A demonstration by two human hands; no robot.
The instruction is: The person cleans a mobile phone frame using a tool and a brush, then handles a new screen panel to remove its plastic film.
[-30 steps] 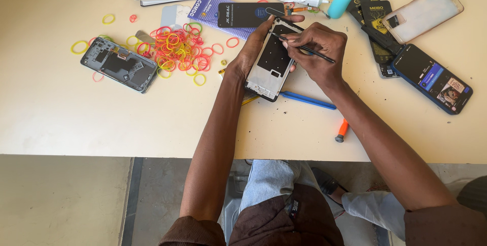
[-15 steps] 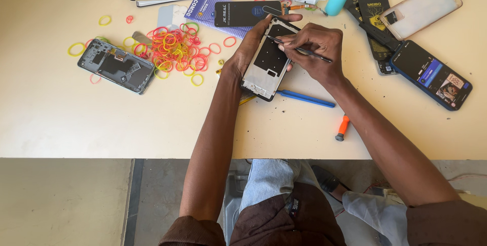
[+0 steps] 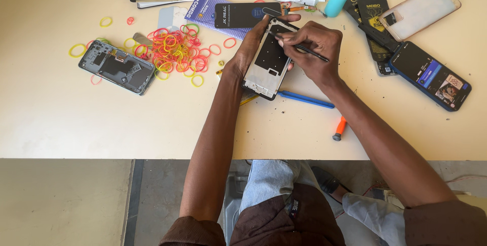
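Phone frame (image 3: 268,63) sits tilted at the bench (image 3: 50,124) centre, stripped of its screen, work unfinished. At nine o'clock I see an opened phone back (image 3: 117,67) and rubber bands (image 3: 175,50). My left hand (image 3: 248,53) grips the frame; my right hand (image 3: 314,48) pinches a thin black tool (image 3: 309,52) against its top edge.

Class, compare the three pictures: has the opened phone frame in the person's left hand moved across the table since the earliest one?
No. The phone frame stays held by the left hand, just above the blue pry tool and right of the rubber bands; only the camera shifts.
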